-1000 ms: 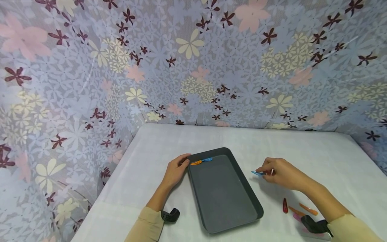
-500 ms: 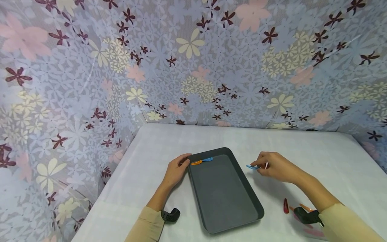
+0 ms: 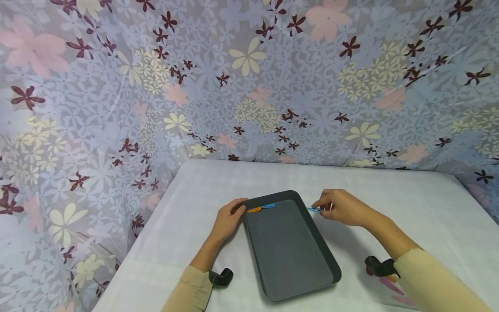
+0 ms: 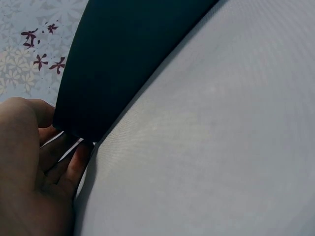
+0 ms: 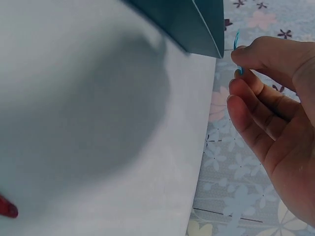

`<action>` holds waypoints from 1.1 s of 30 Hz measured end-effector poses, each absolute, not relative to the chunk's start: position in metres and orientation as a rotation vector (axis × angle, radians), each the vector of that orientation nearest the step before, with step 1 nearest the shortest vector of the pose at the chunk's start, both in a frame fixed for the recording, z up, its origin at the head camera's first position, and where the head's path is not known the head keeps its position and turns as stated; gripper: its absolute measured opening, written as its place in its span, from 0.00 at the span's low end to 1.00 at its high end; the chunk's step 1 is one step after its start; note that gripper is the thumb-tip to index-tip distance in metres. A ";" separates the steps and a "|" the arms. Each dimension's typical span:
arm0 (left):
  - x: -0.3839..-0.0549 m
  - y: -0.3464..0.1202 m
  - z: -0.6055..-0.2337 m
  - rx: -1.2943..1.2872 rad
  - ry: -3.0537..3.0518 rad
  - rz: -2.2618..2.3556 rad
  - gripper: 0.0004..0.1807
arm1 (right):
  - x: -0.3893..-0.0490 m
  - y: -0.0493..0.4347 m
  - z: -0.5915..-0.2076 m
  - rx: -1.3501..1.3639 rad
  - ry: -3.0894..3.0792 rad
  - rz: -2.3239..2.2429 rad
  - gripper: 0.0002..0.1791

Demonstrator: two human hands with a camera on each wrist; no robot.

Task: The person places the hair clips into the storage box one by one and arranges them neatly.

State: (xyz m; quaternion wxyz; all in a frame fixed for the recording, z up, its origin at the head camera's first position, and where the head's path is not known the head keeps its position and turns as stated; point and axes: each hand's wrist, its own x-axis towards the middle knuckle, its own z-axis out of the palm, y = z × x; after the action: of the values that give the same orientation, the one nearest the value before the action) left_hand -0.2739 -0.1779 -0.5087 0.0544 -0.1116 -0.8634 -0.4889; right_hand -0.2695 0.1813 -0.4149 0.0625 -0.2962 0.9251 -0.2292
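Note:
A dark grey rectangular tray (image 3: pixel 290 251) lies at an angle on the white-covered table. At its far left corner my left hand (image 3: pixel 227 220) grips the rim, thumb at the edge and fingers outside the wall, as the left wrist view shows too. My right hand (image 3: pixel 345 207) pinches a blue snap hair clip (image 3: pixel 314 209) between thumb and fingertips, just outside the tray's far right wall. In the right wrist view the clip (image 5: pixel 236 42) stands up from the fingertips. Inside the tray, an orange hair clip (image 3: pixel 254 210) and another blue hair clip (image 3: pixel 268 206) lie along the far wall.
Pink hair clips (image 3: pixel 391 286) lie on the table at front right, partly under the right forearm in view. A red hair clip (image 5: pixel 8 207) shows in the right wrist view. Flowered fabric (image 3: pixel 249 86) rises behind and left of the table.
My right hand has moved left and farther back with the blue hair clip, coming up to the tray's right wall. My left hand keeps its grip on the tray.

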 end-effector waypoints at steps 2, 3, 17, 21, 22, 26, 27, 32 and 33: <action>-0.273 -0.178 -0.507 -0.339 -2.621 -1.485 0.17 | -0.272 0.178 -0.415 -0.904 2.798 -0.670 0.14; -0.272 -0.178 -0.506 -0.340 -2.622 -1.484 0.17 | -0.274 0.176 -0.415 -0.908 2.803 -0.659 0.14; -0.270 -0.181 -0.507 -0.334 -2.636 -1.498 0.17 | -0.288 0.157 -0.419 -0.898 2.822 -0.668 0.16; -0.270 -0.180 -0.508 -0.337 -2.629 -1.504 0.17 | -0.290 0.152 -0.420 -0.925 2.825 -0.653 0.14; -0.270 -0.180 -0.508 -0.337 -2.627 -1.502 0.17 | -0.291 0.150 -0.419 -0.925 2.828 -0.649 0.14; -0.271 -0.180 -0.508 -0.351 -2.625 -1.487 0.18 | -0.294 0.145 -0.419 -0.925 2.837 -0.628 0.12; -0.271 -0.180 -0.508 -0.353 -2.626 -1.487 0.18 | -0.294 0.143 -0.419 -0.920 2.836 -0.626 0.12; -0.271 -0.179 -0.507 -0.348 -2.631 -1.510 0.18 | -0.297 0.135 -0.419 -0.897 2.816 -0.642 0.11; -0.271 -0.178 -0.507 -0.338 -2.634 -1.516 0.18 | -0.297 0.134 -0.419 -0.898 2.811 -0.644 0.11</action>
State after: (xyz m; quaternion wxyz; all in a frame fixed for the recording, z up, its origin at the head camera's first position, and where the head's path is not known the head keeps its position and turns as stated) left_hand -0.2712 -0.1784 -0.5070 0.0421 -0.1105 -0.8607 -0.4953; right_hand -0.2973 0.1336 -0.4193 0.0605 -0.2966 0.9290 -0.2129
